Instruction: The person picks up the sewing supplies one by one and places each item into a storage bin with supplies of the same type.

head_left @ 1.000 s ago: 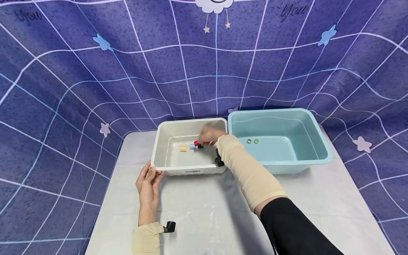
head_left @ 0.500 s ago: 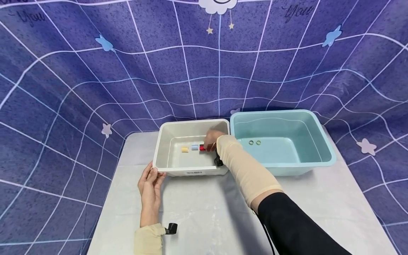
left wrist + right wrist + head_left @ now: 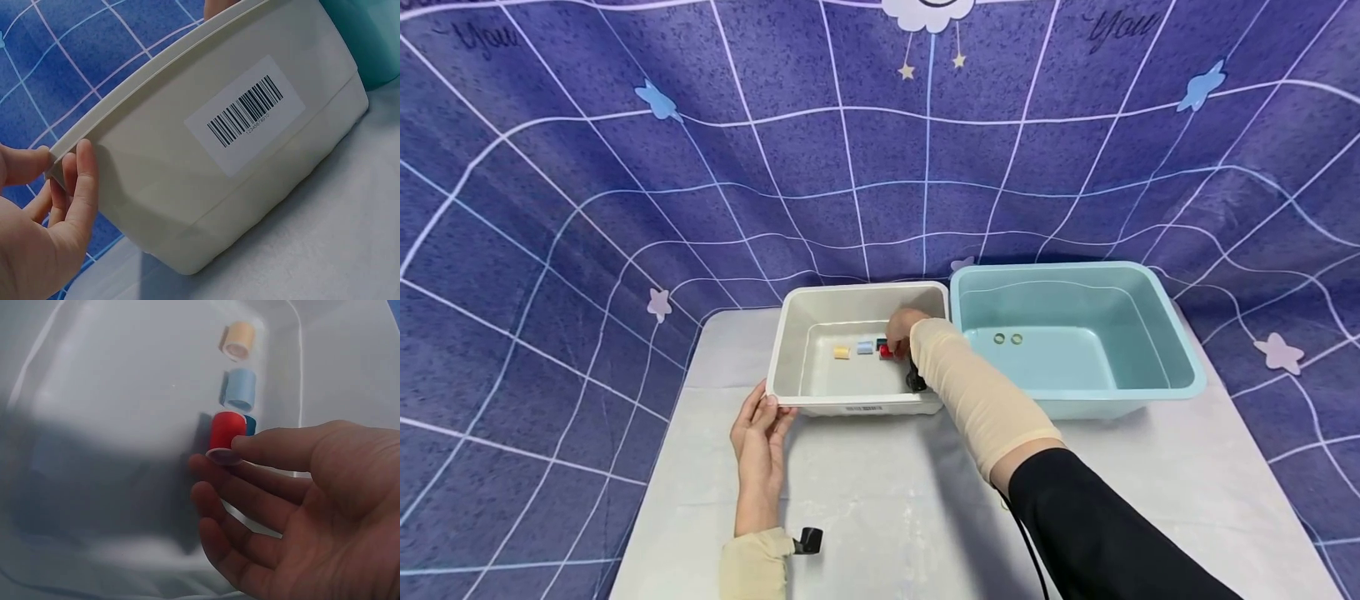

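Observation:
In the head view my right hand (image 3: 906,327) reaches into the grey-white bin (image 3: 857,398). Its thumb and index finger pinch a red thread spool (image 3: 228,431), which lies low at the bin's floor in the right wrist view. A dark teal spool (image 3: 250,425) shows partly behind it. Beyond lie a light blue spool (image 3: 240,389) and a pale yellow spool (image 3: 240,339), in a rough row. My left hand (image 3: 760,442) grips the bin's near left corner, thumb over the rim and fingers beneath, as the left wrist view (image 3: 50,231) confirms.
A light teal bin (image 3: 1075,392) stands against the right side of the grey-white one. Two small ring-like things (image 3: 1007,339) lie on its floor. A purple patterned curtain (image 3: 880,167) hangs behind. Both bins stand on a pale cloth-covered table (image 3: 880,500).
My right hand has moved the red spool a little right and nearer, from beside the light blue spool to beside the dark teal one. The left hand keeps its hold; the head view has drifted slightly.

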The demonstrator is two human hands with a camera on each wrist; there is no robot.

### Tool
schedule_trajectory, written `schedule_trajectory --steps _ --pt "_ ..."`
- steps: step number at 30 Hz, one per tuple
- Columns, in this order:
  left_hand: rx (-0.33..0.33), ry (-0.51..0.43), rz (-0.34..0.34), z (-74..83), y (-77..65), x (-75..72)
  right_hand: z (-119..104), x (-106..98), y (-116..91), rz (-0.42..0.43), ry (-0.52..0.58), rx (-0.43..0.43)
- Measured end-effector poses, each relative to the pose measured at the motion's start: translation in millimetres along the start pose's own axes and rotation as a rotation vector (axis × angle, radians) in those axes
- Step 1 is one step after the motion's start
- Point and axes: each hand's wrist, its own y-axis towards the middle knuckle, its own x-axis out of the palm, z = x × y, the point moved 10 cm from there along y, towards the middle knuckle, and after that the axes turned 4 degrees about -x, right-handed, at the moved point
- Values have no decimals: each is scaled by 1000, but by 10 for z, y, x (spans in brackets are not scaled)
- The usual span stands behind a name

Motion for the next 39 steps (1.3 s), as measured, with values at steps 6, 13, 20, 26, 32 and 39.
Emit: schedule_trajectory --steps 6,13,20,26,32,39 --pt "4 9 -14 -15 -26 35 517 157 1232 0 -129 3" --pt "-11 7 -8 -31 -29 38 475 95 1140 35 -192 -9" --pt "3 34 -29 19 -11 71 -22 -131 -151 35 -115 -55" --pt "12 29 -24 41 4 62 -81 -175 -510 56 24 -24" --pt "4 20 -8 17 -5 27 -70 -134 -408 9 83 -39" --pt "-1 -8 3 3 -2 -15 -175 -232 -836 39 302 -10"
